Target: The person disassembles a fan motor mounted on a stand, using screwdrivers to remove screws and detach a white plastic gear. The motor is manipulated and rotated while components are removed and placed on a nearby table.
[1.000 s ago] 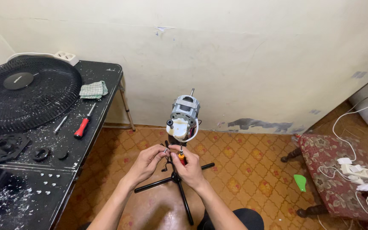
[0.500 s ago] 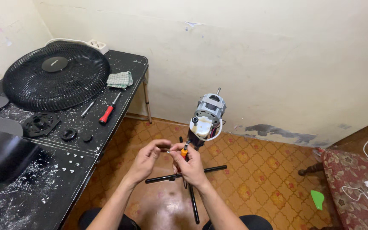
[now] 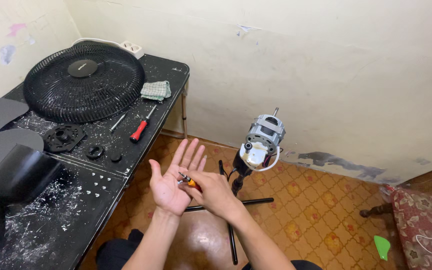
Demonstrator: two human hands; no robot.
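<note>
orange-handled small screwdriver (image 3: 190, 182), light and rigid, pinched in right hand (image 3: 215, 194) at centre frame; left hand (image 3: 172, 181) fingers spread flat beneath.

Left hand (image 3: 172, 181) lies open, palm up, left of the bare fan motor (image 3: 262, 141) on its stand. Right hand (image 3: 210, 192) grips a small orange-handled screwdriver (image 3: 188, 181), tip over the left palm. Further left of the motor, a red-handled screwdriver (image 3: 141, 127) and black fan grille (image 3: 84, 82) rest on the desk (image 3: 51, 220).

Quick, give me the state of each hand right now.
Left hand: open, palm up, fingers spread.
Right hand: closed on a small orange-handled screwdriver, its tip over the left palm.
</note>
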